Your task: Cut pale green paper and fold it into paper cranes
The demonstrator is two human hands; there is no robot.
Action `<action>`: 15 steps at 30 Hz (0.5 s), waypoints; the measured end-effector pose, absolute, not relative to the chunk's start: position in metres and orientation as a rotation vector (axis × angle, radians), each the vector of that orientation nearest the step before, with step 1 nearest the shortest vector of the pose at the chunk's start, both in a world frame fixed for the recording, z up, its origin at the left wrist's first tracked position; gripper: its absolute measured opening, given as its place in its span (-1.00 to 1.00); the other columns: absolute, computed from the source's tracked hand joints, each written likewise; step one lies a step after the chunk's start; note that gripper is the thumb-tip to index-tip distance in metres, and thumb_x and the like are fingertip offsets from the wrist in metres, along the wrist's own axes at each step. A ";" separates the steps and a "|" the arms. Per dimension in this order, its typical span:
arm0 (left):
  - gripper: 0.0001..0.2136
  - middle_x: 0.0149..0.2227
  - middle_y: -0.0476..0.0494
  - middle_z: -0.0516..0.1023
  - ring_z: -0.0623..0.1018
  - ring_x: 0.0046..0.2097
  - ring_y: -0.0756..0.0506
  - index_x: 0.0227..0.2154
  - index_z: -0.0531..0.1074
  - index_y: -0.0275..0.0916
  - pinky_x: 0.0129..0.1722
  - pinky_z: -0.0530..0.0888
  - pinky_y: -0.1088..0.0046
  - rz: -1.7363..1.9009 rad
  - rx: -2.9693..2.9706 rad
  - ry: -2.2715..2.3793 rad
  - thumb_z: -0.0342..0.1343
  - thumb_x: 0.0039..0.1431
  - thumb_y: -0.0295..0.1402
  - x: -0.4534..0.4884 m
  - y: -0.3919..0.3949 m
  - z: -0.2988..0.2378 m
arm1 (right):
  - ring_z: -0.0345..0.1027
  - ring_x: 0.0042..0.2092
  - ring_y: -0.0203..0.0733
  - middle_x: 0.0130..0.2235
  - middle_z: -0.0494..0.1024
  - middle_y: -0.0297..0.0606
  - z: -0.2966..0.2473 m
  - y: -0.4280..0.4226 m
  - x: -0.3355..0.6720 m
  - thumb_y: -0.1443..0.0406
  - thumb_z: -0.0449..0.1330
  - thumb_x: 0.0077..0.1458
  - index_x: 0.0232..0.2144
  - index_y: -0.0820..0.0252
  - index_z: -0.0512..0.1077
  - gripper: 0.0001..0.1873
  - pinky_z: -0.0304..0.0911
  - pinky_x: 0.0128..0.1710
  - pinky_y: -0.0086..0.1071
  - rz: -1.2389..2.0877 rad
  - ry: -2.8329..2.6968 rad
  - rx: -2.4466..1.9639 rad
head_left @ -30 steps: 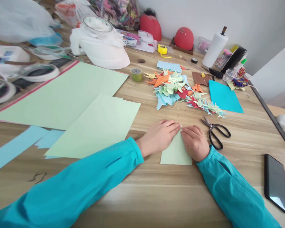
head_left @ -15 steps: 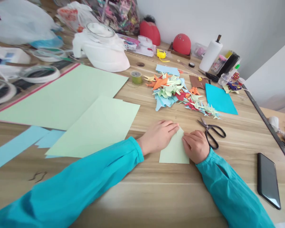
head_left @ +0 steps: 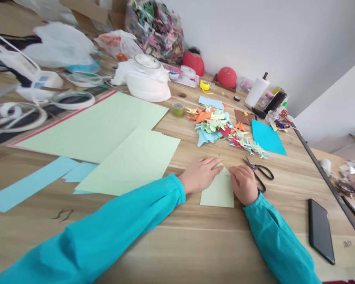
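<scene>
A small pale green sheet of paper [head_left: 217,194] lies on the wooden table in front of me, its upper part narrowing between my hands. My left hand [head_left: 199,175] holds the sheet's upper left edge down, fingers close together and reaching to its top. At the upper right edge, my right hand [head_left: 244,183] is closed, its bent fingertips pinching the paper. The fold under the fingers is partly hidden. Black-handled scissors [head_left: 258,169] lie with their blades apart just beyond my right hand.
Larger pale green sheets [head_left: 133,161] and blue strips [head_left: 32,183] lie left. Folded paper pieces [head_left: 214,126] are heaped behind my hands, near a turquoise paper stack [head_left: 268,136]. A phone [head_left: 321,230] lies right. Tape rolls [head_left: 72,100] and a white bundle [head_left: 148,81] stand at the back left.
The view has shifted, so most things appear further right on the left side and further left on the right side. Both hands stay on the green paper, with little visible change in their grip.
</scene>
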State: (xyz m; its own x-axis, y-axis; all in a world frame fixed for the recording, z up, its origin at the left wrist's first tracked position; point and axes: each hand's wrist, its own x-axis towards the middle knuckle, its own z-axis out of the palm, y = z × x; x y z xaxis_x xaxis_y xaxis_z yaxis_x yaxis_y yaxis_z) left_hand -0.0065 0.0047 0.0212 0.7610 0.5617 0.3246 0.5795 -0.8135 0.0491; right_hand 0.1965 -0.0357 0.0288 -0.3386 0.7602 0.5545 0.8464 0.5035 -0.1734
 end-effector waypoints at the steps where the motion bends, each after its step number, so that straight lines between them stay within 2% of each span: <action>1: -0.65 0.19 -0.29 0.31 0.36 0.13 -0.22 0.09 0.33 -0.28 0.06 0.34 0.18 -0.524 -2.886 -0.937 -0.09 0.25 -0.44 -0.006 0.004 0.020 | 0.36 -0.14 -0.11 -0.21 0.59 -0.15 0.028 -0.028 0.192 0.39 0.03 0.20 -0.19 0.21 0.53 -0.73 0.25 -0.10 -0.22 -0.160 -2.173 -1.304; 5: -0.69 0.08 -0.34 0.40 0.40 0.08 -0.20 0.00 0.37 -0.36 0.04 0.38 0.21 -0.610 -2.803 -1.014 -0.13 0.27 -0.45 -0.003 0.003 0.019 | 0.33 -0.17 -0.13 -0.23 0.55 -0.16 0.020 -0.007 0.177 0.48 -0.02 0.16 -0.16 0.16 0.54 -0.63 0.26 -0.13 -0.26 -0.071 -2.232 -1.327; 9: -0.73 -0.07 -0.32 0.49 0.45 -0.02 -0.22 -0.11 0.44 -0.41 -0.01 0.40 0.22 -0.649 -2.754 -1.069 -0.10 0.26 -0.42 -0.002 0.002 0.019 | 0.28 -0.22 -0.13 -0.29 0.46 -0.14 0.014 -0.005 0.173 0.47 0.00 0.14 -0.18 0.14 0.56 -0.62 0.24 -0.21 -0.29 -0.159 -2.244 -1.401; 15: -0.69 0.03 -0.33 0.45 0.39 0.06 -0.23 -0.04 0.41 -0.43 0.02 0.33 0.20 -0.710 -2.736 -1.020 -0.09 0.27 -0.39 -0.002 0.003 0.017 | 0.25 -0.19 -0.13 -0.23 0.47 -0.15 0.013 -0.010 0.173 0.50 0.03 0.10 -0.12 0.13 0.52 -0.61 0.19 -0.19 -0.30 -0.319 -2.359 -1.440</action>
